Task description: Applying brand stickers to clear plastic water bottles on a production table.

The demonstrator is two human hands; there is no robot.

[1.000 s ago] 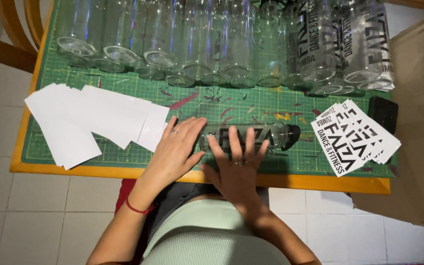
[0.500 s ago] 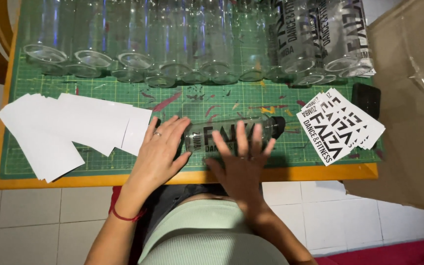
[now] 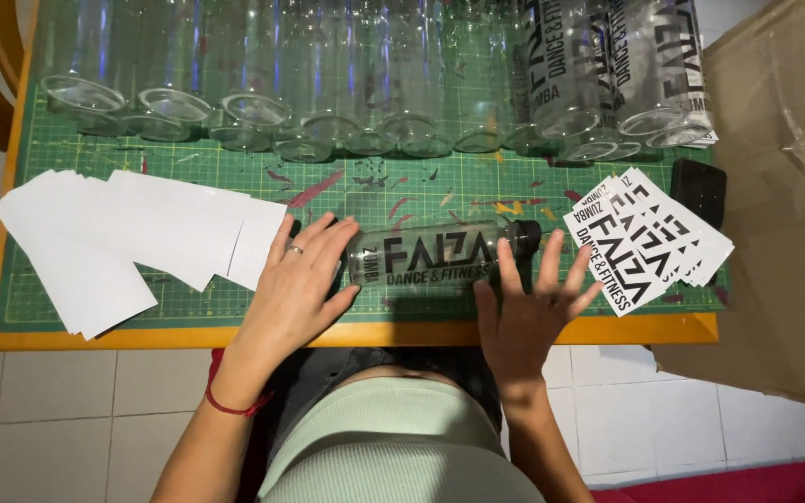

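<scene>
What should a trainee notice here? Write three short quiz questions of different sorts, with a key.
1. True or false: the clear bottle with black lettering lies on its side on the green cutting mat.
2. Which hand wears a ring? A) left hand B) right hand
3. Fill in: the fanned printed stickers lie to the ______ of the bottle, the blank white sheets on the other side.

Key: 1 true. 2 A; the ring sits on a left finger. 3 right.

Bare arms, red cord bracelet point(image 3: 235, 402) on left wrist, ring on left hand point(image 3: 302, 284), pale green ribbed top point(image 3: 393, 438)
</scene>
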